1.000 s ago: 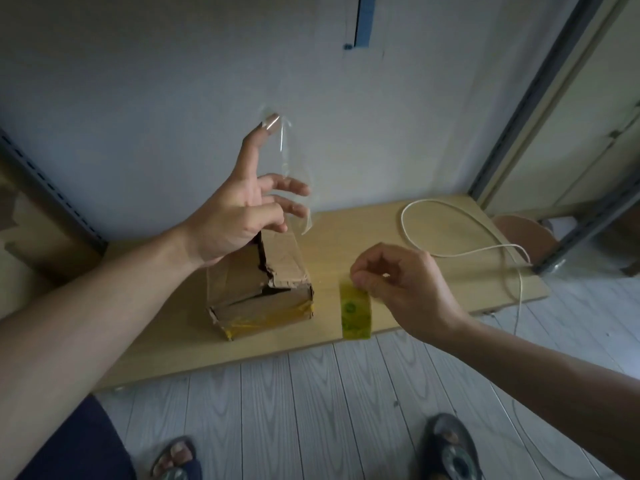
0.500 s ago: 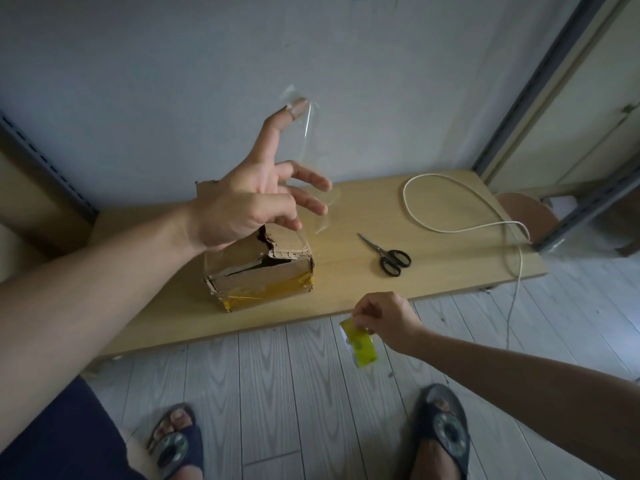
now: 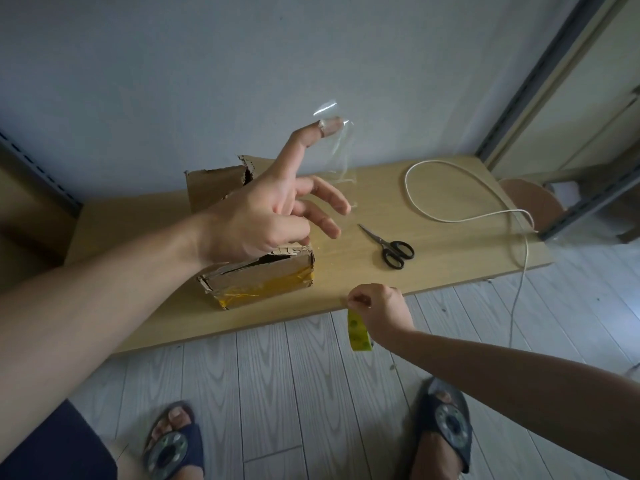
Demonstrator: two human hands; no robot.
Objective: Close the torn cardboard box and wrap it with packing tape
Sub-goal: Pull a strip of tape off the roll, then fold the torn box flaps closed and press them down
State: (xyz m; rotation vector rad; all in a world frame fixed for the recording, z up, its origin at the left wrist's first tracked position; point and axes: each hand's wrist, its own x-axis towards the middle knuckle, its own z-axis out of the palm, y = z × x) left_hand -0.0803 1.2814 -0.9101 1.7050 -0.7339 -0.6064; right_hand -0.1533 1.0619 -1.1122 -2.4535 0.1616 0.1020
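The torn cardboard box [image 3: 256,282] sits on the low wooden board [image 3: 433,271], toward its left half and close to the front edge. Its top is not closed: a ragged rip runs along the near upper edge, and a torn flap [image 3: 214,188] stands up at the back. Yellowish tape already covers the lower front face. We judge it light and soft. The crushed corners and frayed edges suggest the walls will buckle under a hard squeeze, so we would press the flaps flat with an open palm and steady the box by its sounder, taped lower sides.

Our left hand [image 3: 263,216] hovers over the box with nothing grasped. The index finger points up, the other fingers are loosely spread, and a strip of clear packing tape [image 3: 341,154] clings to the fingertip and hangs down from it. The strip is thin, limp and sticky, and likely to fold onto itself if it swings.

Our right hand [image 3: 379,313] is lower, just off the board's front edge, with its fingers pinched on the yellow-green tape roll [image 3: 360,336], which dangles below them.

Black-handled scissors [image 3: 391,249] lie on the board to the right of the box, well apart from it. A white cord [image 3: 450,220] loops beyond them and drops off the right end. Our sandals [image 3: 169,448] rest on the pale plank floor [image 3: 311,393].
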